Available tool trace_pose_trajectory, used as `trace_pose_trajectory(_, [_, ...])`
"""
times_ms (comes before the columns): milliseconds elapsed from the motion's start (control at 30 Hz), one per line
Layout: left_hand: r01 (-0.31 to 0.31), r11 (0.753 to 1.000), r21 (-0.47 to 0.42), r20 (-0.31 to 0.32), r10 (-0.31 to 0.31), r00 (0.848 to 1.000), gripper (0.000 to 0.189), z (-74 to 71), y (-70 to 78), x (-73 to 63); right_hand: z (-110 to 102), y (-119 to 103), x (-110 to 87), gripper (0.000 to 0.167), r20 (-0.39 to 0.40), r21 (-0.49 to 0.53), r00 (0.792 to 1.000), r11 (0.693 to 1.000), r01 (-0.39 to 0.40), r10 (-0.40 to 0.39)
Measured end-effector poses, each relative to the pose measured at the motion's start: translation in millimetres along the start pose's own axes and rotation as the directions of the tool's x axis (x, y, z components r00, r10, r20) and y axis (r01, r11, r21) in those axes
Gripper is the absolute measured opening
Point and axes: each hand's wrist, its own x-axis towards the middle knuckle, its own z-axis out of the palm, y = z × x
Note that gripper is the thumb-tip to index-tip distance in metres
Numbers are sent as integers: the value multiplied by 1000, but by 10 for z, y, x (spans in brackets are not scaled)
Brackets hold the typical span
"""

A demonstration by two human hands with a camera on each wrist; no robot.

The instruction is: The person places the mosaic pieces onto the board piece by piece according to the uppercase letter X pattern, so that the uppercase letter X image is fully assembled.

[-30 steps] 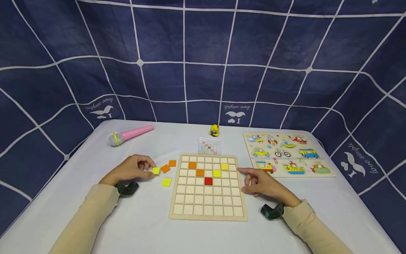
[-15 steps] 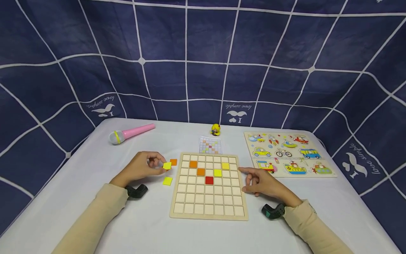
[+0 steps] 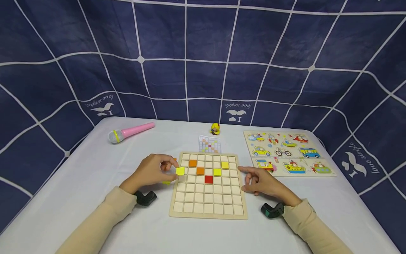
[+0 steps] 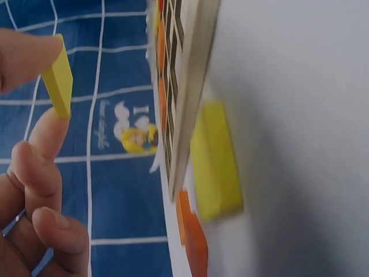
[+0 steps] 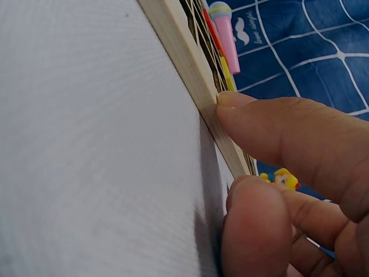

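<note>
My left hand pinches a yellow square tile between thumb and index finger, above the left side of the wooden grid board. The wrist view shows the held tile tilted on edge. Orange, red and yellow tiles lie in the board's cells in two slanting lines meeting at the red one. With index fingertip and thumb, my right hand touches the board's right edge. Beside the board's left edge lie a yellow tile and orange tiles, mostly hidden by my left hand in the head view.
Behind the board lies a printed pattern card, with a small yellow-haired figurine beyond it. A pink toy microphone rests at the back left. To the right is a vehicle puzzle board.
My left hand has carried the yellow tile rightward from the loose tiles to over the board's left side. My right hand stays at the board's right edge.
</note>
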Motion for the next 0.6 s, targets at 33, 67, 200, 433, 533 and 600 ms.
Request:
trace_pose_trajectory(33, [-1, 1000, 12, -1, 1, 1000, 23, 17, 28, -3, -1, 1, 1, 77, 1, 1, 1000, 1000, 0, 0])
trace_pose_trajectory(67, [0, 1000, 25, -4, 0, 1000, 23, 33, 55, -5, -1, 1, 1, 77, 1, 2, 1000, 1000, 0, 0])
trace_pose_trajectory(200, [-12, 998, 56, -6, 12, 1000, 23, 89, 143, -7, -5, 4, 1, 78, 3, 2, 1000, 1000, -3, 3])
trace_pose_trajectory(433, [-26, 993, 113, 11, 25, 1000, 24, 187, 243, -23, -7, 7, 1, 78, 0, -5, 1000, 1000, -5, 5])
trace_pose_trajectory(533, [-31, 991, 134, 13, 30, 999, 24, 229, 274, -29, -4, 3, 5, 78, 1, -5, 1000, 1000, -7, 7])
trace_pose_trajectory(600, [-31, 989, 144, 10, 30, 1000, 24, 254, 298, -33, -1, -2, 8, 78, 3, -2, 1000, 1000, -10, 10])
